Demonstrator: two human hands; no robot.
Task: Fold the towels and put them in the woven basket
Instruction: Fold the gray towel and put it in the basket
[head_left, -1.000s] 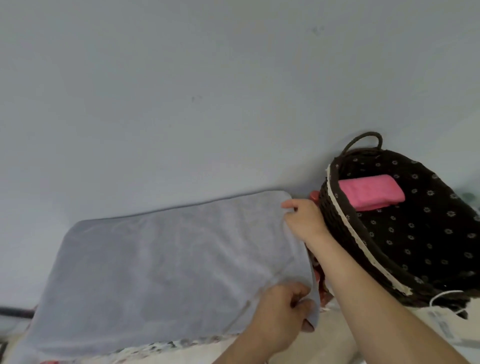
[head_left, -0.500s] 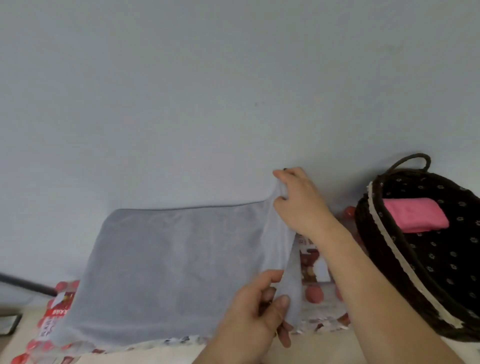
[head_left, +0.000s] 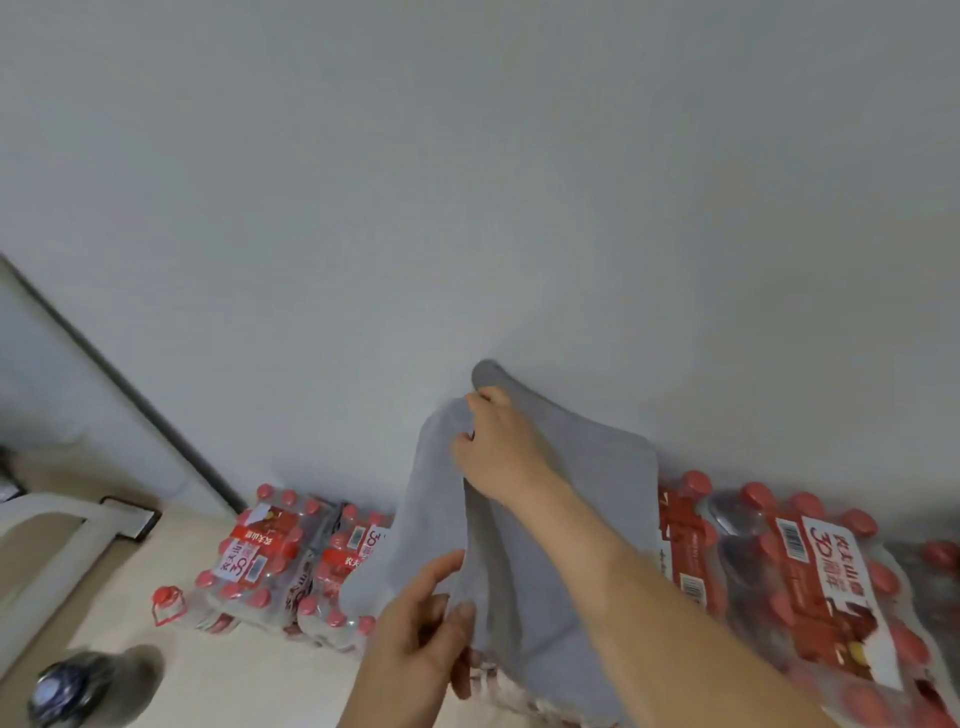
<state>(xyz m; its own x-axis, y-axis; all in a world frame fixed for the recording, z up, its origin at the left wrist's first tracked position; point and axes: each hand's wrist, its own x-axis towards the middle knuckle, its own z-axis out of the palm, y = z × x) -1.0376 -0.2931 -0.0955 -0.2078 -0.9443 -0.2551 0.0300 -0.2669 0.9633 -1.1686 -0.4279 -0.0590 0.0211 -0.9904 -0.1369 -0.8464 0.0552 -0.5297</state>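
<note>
A grey towel (head_left: 524, 566) lies over shrink-wrapped bottle packs by the wall, half folded over toward the left. My right hand (head_left: 498, 447) pinches its far corner and holds it raised above the cloth. My left hand (head_left: 421, 644) grips the near edge of the same towel between thumb and fingers. The woven basket is out of view.
Packs of red-capped water bottles (head_left: 810, 582) line the foot of the white wall (head_left: 467, 208), with more packs (head_left: 291, 561) at the left. A single bottle (head_left: 171, 608) lies on the beige floor. A dark round object (head_left: 78, 686) sits at the bottom left.
Both hands have carried the towel's right edge up and leftward, folding the cloth over. The view swung left, so the basket with the pink towel left the frame and the bottle packs appeared.
</note>
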